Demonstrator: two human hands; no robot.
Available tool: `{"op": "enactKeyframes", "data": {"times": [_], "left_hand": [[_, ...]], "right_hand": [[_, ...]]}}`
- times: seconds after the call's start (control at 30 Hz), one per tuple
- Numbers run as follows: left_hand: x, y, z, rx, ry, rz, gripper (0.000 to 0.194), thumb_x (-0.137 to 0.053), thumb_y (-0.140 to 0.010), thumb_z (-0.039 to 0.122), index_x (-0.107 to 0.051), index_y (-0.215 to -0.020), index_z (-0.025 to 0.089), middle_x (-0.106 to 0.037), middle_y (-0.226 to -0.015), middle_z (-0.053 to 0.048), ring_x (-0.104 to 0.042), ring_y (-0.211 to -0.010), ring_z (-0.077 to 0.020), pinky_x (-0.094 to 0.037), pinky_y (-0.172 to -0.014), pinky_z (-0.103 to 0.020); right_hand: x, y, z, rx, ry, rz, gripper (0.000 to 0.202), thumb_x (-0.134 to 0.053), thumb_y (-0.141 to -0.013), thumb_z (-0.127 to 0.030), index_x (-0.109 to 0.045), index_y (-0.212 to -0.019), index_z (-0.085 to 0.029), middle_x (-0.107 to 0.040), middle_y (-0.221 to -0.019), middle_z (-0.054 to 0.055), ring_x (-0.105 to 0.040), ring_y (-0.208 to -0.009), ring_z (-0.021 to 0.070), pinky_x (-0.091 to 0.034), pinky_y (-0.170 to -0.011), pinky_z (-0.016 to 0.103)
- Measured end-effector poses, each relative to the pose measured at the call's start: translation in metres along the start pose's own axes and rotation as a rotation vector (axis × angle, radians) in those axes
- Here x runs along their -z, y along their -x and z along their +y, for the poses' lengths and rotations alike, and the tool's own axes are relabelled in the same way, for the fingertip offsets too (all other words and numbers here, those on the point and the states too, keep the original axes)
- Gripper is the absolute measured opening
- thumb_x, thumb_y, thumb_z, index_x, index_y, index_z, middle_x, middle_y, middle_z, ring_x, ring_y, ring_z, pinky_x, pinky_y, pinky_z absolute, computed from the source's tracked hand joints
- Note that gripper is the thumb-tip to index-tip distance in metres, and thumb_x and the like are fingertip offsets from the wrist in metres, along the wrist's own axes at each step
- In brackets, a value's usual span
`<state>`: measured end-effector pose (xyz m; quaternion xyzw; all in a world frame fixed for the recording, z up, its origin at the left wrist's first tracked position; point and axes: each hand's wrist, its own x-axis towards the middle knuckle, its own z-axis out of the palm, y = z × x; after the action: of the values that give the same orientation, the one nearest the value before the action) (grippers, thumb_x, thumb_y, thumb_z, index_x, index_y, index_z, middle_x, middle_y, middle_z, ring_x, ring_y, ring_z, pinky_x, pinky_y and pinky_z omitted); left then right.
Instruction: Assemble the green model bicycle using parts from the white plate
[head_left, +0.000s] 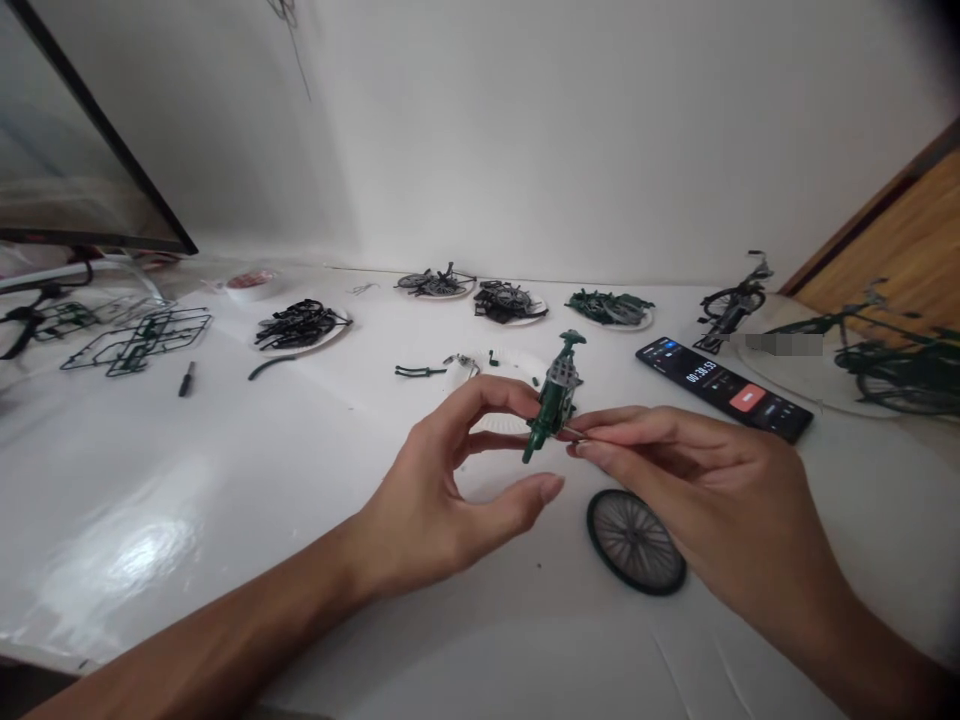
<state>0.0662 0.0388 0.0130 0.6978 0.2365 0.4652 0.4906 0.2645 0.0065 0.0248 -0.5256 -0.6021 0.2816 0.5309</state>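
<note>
A small green and grey model bicycle part is held up over the white table. The curled fingers of my left hand support it from the left, with the thumb apart below it. My right hand pinches a thin metallic piece between thumb and fingers, its tip against the right side of the green part. Under my right hand a spoked wheel with a dark green rim lies on the table. Behind the green part sits a white paper plate with small pieces.
Plates of black parts, grey parts and green parts stand along the back. A phone lies at right, near model bicycles. At left are green frames, a screwdriver and a monitor.
</note>
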Motion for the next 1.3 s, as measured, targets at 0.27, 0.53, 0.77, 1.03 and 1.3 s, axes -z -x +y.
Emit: {"op": "enactKeyframes", "data": {"times": [0.27, 0.53, 0.77, 1.03, 1.3], "left_hand": [[-0.008, 0.003, 0.0, -0.037, -0.001, 0.15, 0.018, -0.07, -0.087, 0.013, -0.055, -0.093, 0.02, -0.063, -0.115, -0.005, -0.063, -0.107, -0.0169, -0.059, -0.092, -0.031], [-0.008, 0.008, 0.001, -0.094, -0.095, 0.138, 0.017, -0.067, -0.086, 0.01, -0.054, -0.09, 0.02, -0.063, -0.117, -0.006, -0.062, -0.109, -0.0188, -0.058, -0.093, -0.033], [-0.01, 0.009, 0.003, -0.133, -0.122, 0.111, 0.018, -0.064, -0.086, 0.005, -0.056, -0.093, 0.019, -0.061, -0.122, -0.006, -0.061, -0.108, -0.0168, -0.056, -0.093, -0.031], [-0.008, 0.011, 0.003, -0.171, -0.136, 0.094, 0.022, -0.064, -0.084, 0.002, -0.056, -0.095, 0.019, -0.062, -0.119, -0.005, -0.063, -0.104, -0.0161, -0.057, -0.093, -0.031], [-0.008, 0.009, 0.001, -0.153, -0.153, 0.095, 0.022, -0.073, -0.084, 0.008, -0.06, -0.098, 0.019, -0.065, -0.116, -0.005, -0.065, -0.104, -0.0162, -0.059, -0.095, -0.031]], "right_hand": [[-0.004, 0.013, -0.004, 0.154, 0.141, 0.117, 0.009, -0.078, -0.08, -0.022, -0.076, -0.079, -0.03, -0.08, -0.093, -0.003, -0.076, -0.085, 0.0175, -0.064, -0.079, 0.027], [-0.004, 0.019, -0.007, 0.228, 0.269, 0.174, 0.011, -0.079, -0.08, -0.027, -0.075, -0.08, -0.037, -0.079, -0.093, -0.007, -0.075, -0.079, 0.0193, -0.059, -0.058, 0.029], [-0.008, 0.021, -0.009, 0.189, 0.206, 0.179, 0.012, -0.078, -0.08, -0.026, -0.074, -0.079, -0.037, -0.079, -0.093, -0.009, -0.074, -0.078, 0.0169, -0.06, -0.061, 0.028], [-0.011, 0.021, -0.013, 0.139, 0.121, 0.21, 0.012, -0.079, -0.078, -0.024, -0.075, -0.076, -0.035, -0.078, -0.09, -0.006, -0.074, -0.077, 0.0173, -0.062, -0.064, 0.027], [-0.004, 0.012, -0.002, 0.089, 0.052, 0.098, 0.009, -0.078, -0.08, -0.025, -0.074, -0.073, -0.028, -0.078, -0.087, -0.003, -0.075, -0.081, 0.0143, -0.062, -0.074, 0.02]]}}
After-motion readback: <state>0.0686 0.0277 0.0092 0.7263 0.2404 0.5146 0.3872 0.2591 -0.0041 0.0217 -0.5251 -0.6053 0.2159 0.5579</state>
